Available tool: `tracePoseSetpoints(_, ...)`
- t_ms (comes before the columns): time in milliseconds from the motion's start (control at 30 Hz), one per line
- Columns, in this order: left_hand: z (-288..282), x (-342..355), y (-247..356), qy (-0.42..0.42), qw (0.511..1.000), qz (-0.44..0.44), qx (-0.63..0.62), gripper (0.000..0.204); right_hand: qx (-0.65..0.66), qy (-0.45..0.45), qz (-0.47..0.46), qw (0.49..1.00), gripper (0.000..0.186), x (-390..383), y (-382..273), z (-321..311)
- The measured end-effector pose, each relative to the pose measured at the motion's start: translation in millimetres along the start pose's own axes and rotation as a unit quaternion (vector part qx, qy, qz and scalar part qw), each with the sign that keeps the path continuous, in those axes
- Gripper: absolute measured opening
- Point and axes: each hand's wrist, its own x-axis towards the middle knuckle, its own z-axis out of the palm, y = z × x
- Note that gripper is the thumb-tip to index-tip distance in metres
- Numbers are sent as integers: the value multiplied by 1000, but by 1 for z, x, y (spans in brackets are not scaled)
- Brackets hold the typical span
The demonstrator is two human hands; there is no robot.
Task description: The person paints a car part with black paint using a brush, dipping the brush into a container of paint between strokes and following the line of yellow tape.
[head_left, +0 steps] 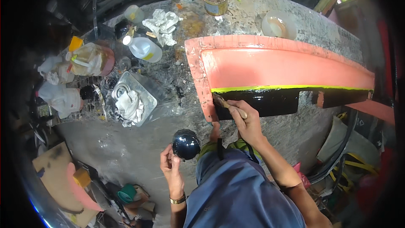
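Note:
My left hand (pixel 170 159) grips a round container of glossy black paint (pixel 186 142) out beside my body. My right hand (pixel 247 122) is closed on a wooden-handled paintbrush (pixel 231 108), whose head touches the left end of a glossy black band (pixel 263 101) on a long salmon-pink moulded piece (pixel 253 63). A bright yellow-green strip (pixel 274 88) separates the pink upper part from the black. The piece rests on a stained, paint-spattered bench (pixel 185 21) and reaches toward the right.
A plastic jug (pixel 145 50), crumpled white paper (pixel 162 25), several containers (pixel 93 61) and a clear tray (pixel 149 103) sit at left. A tin (pixel 216 4) and a translucent bowl (pixel 279 24) stand behind. Hoses (pixel 337 160) lie right, scraps (pixel 52 169) lower left.

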Motion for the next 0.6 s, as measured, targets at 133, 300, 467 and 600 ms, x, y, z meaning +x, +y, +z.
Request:
tracePoseSetpoints(133,4,-3,-2,2,1000,2,5,52,-49,-35,-5,998,20,-15,4,-2)
tracePoseSetpoints(300,9,-5,-5,-26,1000,14,5,45,-63,-59,15,996,19,-44,6,-14)
tracePoseSetpoints(467,11,-8,-6,-39,999,26,4,43,21,-46,60,997,21,-58,13,-39)
tracePoseSetpoints(600,15,-10,-6,-46,999,27,10,43,127,21,114,985,25,-33,14,-40)
